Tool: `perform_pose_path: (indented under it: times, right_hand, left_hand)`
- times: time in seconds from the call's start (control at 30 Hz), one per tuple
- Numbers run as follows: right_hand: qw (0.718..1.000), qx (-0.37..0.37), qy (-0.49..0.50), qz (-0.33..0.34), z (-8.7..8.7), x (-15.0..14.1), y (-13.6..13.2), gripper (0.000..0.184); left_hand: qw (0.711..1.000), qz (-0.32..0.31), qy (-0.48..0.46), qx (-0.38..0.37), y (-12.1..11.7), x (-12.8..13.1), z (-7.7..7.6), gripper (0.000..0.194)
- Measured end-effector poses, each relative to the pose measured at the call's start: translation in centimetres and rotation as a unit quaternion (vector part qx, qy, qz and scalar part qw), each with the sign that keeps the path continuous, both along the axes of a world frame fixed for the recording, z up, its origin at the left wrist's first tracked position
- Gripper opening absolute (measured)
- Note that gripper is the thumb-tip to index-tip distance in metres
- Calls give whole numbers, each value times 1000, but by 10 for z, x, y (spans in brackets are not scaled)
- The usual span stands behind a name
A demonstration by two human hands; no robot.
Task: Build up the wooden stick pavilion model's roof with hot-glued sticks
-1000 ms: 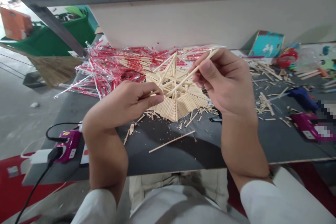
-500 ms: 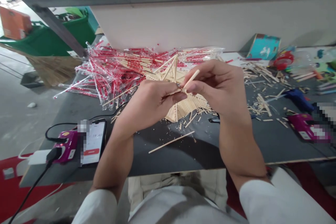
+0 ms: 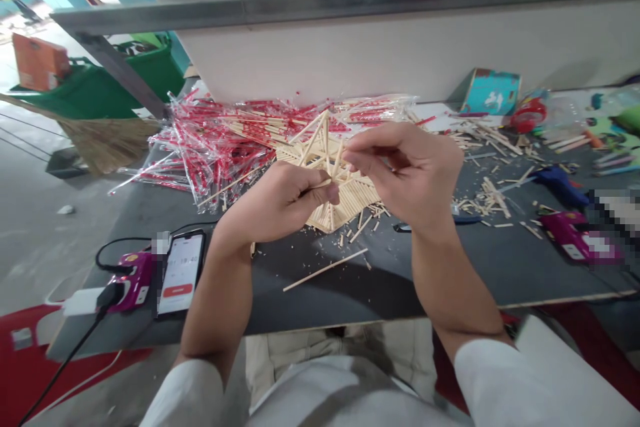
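My left hand [image 3: 280, 203] is closed in a pinch, with a thin pale wooden stick [image 3: 320, 184] showing between thumb and forefinger. Across from it, my right hand [image 3: 413, 170] pinches with thumb and forefinger at the upper part of a short upright stick [image 3: 339, 156]. Behind and below both hands is a star-shaped piece built of wooden sticks [image 3: 350, 201]. Its flat points are made of sticks laid side by side, and thin sticks rise to a peak at its back. My fingers hide part of its middle.
Red-printed plastic wrappers with sticks [image 3: 200, 140] are heaped behind on the left. A loose stick [image 3: 325, 269] lies in front. Cut stick pieces [image 3: 493, 197] and a blue tool [image 3: 560, 187] are at right. A phone [image 3: 181, 273] lies beside a purple power socket [image 3: 133, 280].
My hands came together over the star, with a long stick first held slanted in the right hand. Now the right fingers have drawn slightly up and apart from the left. The view has shifted slightly.
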State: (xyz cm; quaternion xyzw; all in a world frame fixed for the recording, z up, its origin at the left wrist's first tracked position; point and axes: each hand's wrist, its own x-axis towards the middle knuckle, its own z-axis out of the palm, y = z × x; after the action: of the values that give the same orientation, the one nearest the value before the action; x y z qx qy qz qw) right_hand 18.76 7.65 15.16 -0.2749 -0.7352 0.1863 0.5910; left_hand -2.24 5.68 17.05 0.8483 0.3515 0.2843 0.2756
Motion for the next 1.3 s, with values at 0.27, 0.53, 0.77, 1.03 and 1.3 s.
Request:
perform_pose_path:
  times: [0.27,0.53,0.77,1.03,1.3]
  right_hand:
    - [993,33,-111,6,-3,4,3,6]
    - [988,79,-113,-67,-10,-5,1,7]
    - [963,107,-188,-160,4,6,-5,8]
    - [943,5,-144,-300,-7,75,55,16]
    - [987,-147,-33,56,3,6,10,36]
  left_hand:
    - [1000,9,7,3,-4,-2,3,27]
    - [996,69,-24,46,-8,9,1,32]
    - [964,186,-184,44,-6,-20,2,34]
    - [990,127,-55,-13,-1,-20,6,41]
    - [992,99,-75,-32,10,11,-11,49]
